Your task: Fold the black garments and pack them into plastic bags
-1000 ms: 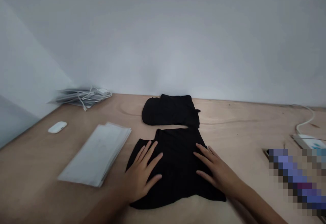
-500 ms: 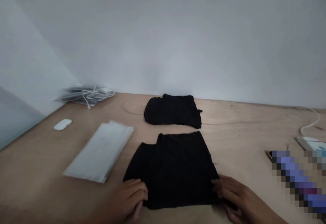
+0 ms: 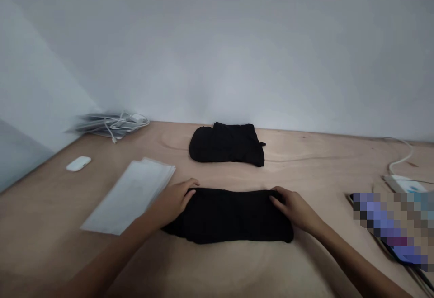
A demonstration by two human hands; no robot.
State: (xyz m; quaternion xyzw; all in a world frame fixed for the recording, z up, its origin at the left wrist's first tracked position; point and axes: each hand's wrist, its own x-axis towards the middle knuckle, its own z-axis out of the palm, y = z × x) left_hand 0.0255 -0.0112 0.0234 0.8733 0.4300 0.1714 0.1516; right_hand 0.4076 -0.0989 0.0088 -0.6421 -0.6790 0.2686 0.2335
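Observation:
A black cloth (image 3: 237, 219), folded into a long strip, lies across the table in front of me. My left hand (image 3: 178, 201) is at its far left corner, thumb and fingers closed around the edge. At the far right corner, my right hand (image 3: 292, 206) pinches the fabric between thumb and fingers; some fingertips are hidden. Farther back, near the wall, rests a second black cloth piece (image 3: 227, 146), shaped like an oven mitt with a small loop at its right end. Neither hand touches that one.
Flat clear plastic bags (image 3: 118, 198) lie left, partly behind my left forearm. Beyond them are a white oval device (image 3: 78, 163) and a pile of bags with a white cable (image 3: 124, 120). To the right, a blurred-out phone-like object (image 3: 389, 230) lies near a white power strip (image 3: 405, 184).
The near cloth has been folded over from the front edge and is now about half as deep. Both hands have moved from its near corners to its far corners.

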